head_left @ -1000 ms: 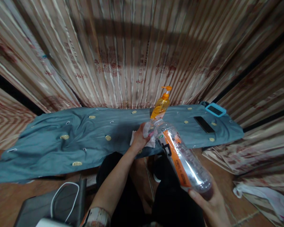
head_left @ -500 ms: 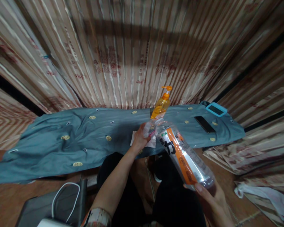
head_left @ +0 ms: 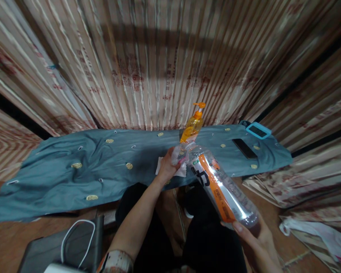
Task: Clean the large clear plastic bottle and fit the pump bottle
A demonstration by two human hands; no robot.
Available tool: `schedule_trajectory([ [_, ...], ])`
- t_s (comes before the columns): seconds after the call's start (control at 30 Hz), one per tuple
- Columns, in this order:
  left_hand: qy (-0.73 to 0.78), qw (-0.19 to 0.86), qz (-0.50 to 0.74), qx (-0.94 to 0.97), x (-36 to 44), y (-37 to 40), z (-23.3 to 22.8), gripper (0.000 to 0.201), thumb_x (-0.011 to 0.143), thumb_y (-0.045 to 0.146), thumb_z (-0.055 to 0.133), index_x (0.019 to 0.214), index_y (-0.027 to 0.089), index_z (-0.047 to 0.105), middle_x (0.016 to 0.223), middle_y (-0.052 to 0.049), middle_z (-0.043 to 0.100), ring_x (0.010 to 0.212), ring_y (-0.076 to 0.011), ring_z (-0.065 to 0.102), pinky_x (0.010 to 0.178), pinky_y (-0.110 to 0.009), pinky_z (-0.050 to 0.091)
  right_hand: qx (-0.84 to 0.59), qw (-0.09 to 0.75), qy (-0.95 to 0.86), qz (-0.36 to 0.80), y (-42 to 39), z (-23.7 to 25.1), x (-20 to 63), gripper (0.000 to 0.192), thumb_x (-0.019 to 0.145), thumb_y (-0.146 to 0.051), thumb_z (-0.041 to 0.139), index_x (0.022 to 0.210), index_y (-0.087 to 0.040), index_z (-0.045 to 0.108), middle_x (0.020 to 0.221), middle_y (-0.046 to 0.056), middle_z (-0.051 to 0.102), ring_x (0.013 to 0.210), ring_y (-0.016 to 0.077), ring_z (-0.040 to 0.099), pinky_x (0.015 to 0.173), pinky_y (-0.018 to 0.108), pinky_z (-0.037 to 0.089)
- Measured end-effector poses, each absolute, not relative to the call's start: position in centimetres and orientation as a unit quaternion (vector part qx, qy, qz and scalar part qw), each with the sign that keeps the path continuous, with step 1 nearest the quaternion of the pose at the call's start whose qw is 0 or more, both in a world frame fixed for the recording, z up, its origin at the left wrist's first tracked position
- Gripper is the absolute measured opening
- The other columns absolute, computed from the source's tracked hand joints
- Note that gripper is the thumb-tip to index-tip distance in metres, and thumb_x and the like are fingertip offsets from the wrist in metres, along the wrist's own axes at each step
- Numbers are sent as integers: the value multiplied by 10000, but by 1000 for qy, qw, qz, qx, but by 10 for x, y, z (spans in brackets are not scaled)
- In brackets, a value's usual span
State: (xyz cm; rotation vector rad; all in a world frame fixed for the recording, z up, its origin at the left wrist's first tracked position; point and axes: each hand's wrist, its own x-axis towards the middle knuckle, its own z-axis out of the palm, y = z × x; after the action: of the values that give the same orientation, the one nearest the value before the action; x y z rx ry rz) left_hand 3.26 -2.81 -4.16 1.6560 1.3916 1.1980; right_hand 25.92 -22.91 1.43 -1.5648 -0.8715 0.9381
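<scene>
Clear plastic bottle with orange label (head_left: 220,185) has rolled slightly, label now more face-up. Right hand (head_left: 255,240) cups its base; left hand (head_left: 166,167) closed at its neck, apparently around white tissue (head_left: 182,170), above the blue-grey cloth (head_left: 74,167).

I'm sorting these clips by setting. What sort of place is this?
Likely a room in a home: striped patterned curtains behind a low surface under a blue-grey embroidered cloth, with an orange pump bottle and black phone.

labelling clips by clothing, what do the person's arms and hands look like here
Both hands are bare: no gloves, rings or watch visible. The left hand leads to a bare forearm, with a patterned sleeve near the elbow. Of the right hand, only the hand shows; a thumbnail is visible.
</scene>
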Motion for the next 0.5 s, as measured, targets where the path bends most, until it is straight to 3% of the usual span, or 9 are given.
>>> schedule_trajectory([
  [0.2, 529, 322, 463, 634, 32, -28, -40, 553, 752, 249, 761, 1263, 220, 553, 1198, -65, 712, 1092, -244, 683, 959, -365, 536, -658, 524, -368, 397, -229, 13, 261, 736, 687, -510, 842, 1314, -215, 593, 1215, 111, 740, 1131, 379, 674, 882, 469, 589],
  [0.5, 527, 338, 465, 626, 33, -28, -40, 552, 766, 265, 758, 1269, 196, 542, 1197, -75, 719, 1085, -236, 690, 951, -348, 534, -656, 524, -365, 402, -228, 23, 252, 752, 721, -523, 814, 1362, -219, 566, 1232, 98, 725, 1136, 360, 666, 871, 432, 583],
])
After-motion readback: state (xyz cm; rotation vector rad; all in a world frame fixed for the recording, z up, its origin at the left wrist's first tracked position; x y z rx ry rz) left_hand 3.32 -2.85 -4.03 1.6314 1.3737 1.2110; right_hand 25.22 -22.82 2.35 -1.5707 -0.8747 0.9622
